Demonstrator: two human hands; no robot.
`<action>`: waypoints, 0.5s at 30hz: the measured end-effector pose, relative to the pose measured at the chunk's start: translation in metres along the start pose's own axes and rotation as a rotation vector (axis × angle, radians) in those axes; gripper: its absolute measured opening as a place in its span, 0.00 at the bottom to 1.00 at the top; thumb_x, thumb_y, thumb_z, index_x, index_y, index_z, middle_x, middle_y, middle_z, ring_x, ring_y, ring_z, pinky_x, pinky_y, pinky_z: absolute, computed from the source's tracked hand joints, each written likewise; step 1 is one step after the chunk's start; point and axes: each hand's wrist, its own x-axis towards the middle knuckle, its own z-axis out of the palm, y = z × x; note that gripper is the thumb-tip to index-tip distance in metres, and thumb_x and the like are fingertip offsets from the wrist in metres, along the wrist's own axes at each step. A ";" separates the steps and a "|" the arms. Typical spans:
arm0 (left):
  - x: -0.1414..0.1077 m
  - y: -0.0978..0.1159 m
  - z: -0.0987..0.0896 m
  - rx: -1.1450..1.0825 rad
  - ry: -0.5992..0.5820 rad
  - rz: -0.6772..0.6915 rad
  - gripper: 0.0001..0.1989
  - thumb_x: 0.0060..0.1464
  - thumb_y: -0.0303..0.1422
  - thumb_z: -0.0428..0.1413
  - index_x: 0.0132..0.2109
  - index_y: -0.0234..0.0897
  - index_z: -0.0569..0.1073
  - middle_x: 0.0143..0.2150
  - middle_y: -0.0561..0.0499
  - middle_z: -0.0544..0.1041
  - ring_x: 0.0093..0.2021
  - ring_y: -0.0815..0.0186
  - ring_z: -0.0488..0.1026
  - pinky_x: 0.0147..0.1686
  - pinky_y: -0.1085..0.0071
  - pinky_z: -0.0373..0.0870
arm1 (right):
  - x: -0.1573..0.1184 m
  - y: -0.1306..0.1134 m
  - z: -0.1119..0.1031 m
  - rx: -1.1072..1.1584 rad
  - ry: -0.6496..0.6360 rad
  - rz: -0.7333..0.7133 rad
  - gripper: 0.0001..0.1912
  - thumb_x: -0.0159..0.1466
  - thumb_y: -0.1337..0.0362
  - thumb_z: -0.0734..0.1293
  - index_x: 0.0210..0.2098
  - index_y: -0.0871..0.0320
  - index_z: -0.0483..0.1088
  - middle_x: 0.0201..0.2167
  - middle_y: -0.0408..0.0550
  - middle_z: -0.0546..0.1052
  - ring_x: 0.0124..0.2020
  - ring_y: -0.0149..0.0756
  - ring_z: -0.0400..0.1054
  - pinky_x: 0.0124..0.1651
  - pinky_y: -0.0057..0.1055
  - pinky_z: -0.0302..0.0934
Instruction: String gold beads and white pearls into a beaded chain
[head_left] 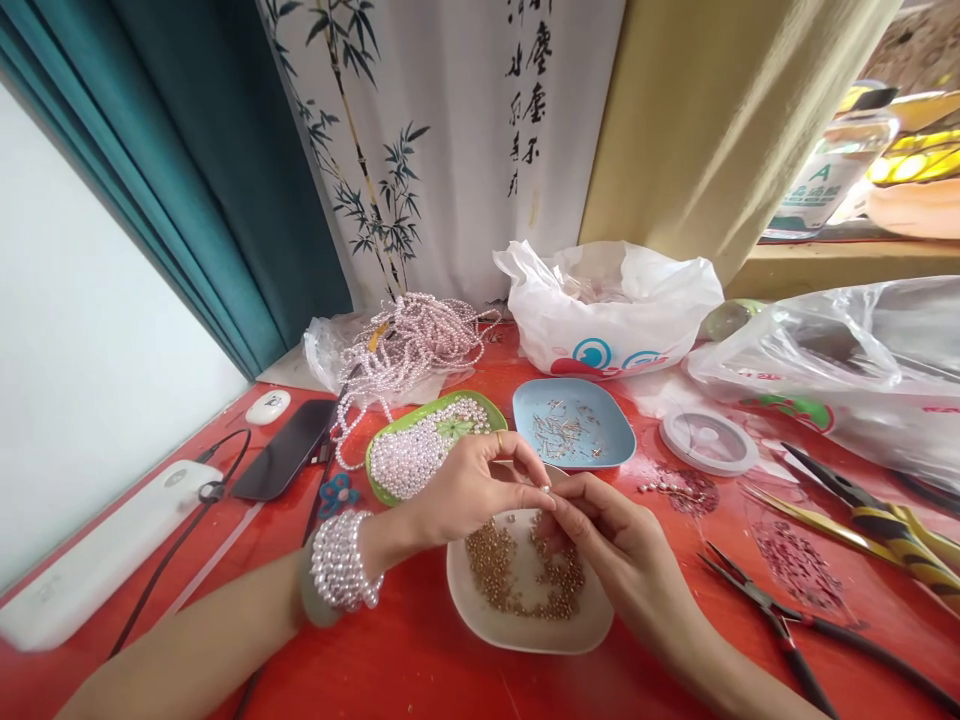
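My left hand [480, 485] pinches a small white pearl bead [546, 490] between thumb and forefinger. Fingertip to fingertip with it, my right hand [611, 520] is closed in a pinch; whatever it grips is too small or hidden to make out. Both hands hover over a white dish [480, 625] of gold beads [495, 570]. Behind my left hand a green tray [379, 490] holds many white pearl beads [412, 450]. Beyond the fingertips lies a blue tray [525, 400] with thin metal pins [562, 430]. Several strands of pearl beads [346, 560] circle my left wrist.
Pliers [765, 600], tweezers [817, 525] and larger yellow-black pliers [862, 505] lie at right, near a round clear lid [709, 443]. Plastic bags [607, 320] and pink bead strands [420, 345] stand behind. A phone [285, 450] and white power strip [105, 550] lie at left.
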 end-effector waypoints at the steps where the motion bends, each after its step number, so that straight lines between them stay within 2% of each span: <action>1: 0.000 0.000 0.000 0.004 0.001 0.000 0.09 0.40 0.31 0.63 0.28 0.33 0.71 0.27 0.53 0.70 0.26 0.74 0.65 0.27 0.76 0.62 | 0.000 0.000 0.000 -0.006 -0.002 0.000 0.11 0.62 0.57 0.59 0.30 0.58 0.66 0.21 0.42 0.71 0.22 0.28 0.66 0.24 0.23 0.60; 7: 0.002 0.002 -0.003 -0.005 -0.009 -0.011 0.06 0.43 0.31 0.61 0.31 0.34 0.75 0.28 0.51 0.73 0.30 0.70 0.69 0.31 0.74 0.65 | 0.002 0.002 -0.001 -0.003 0.022 0.054 0.11 0.62 0.56 0.60 0.32 0.58 0.66 0.21 0.43 0.73 0.22 0.30 0.68 0.26 0.25 0.62; 12: 0.001 0.008 -0.003 0.031 0.032 0.069 0.03 0.47 0.29 0.59 0.30 0.35 0.77 0.28 0.51 0.74 0.31 0.69 0.69 0.32 0.73 0.65 | 0.002 -0.003 -0.003 0.080 -0.017 0.017 0.12 0.61 0.56 0.60 0.39 0.58 0.65 0.26 0.45 0.75 0.26 0.31 0.70 0.30 0.27 0.64; 15: 0.000 0.010 -0.002 0.073 0.056 0.114 0.03 0.46 0.28 0.59 0.30 0.36 0.78 0.28 0.51 0.72 0.31 0.69 0.68 0.31 0.73 0.64 | 0.003 -0.010 -0.005 0.033 -0.021 0.044 0.11 0.61 0.57 0.61 0.33 0.59 0.67 0.23 0.44 0.74 0.25 0.31 0.68 0.29 0.26 0.63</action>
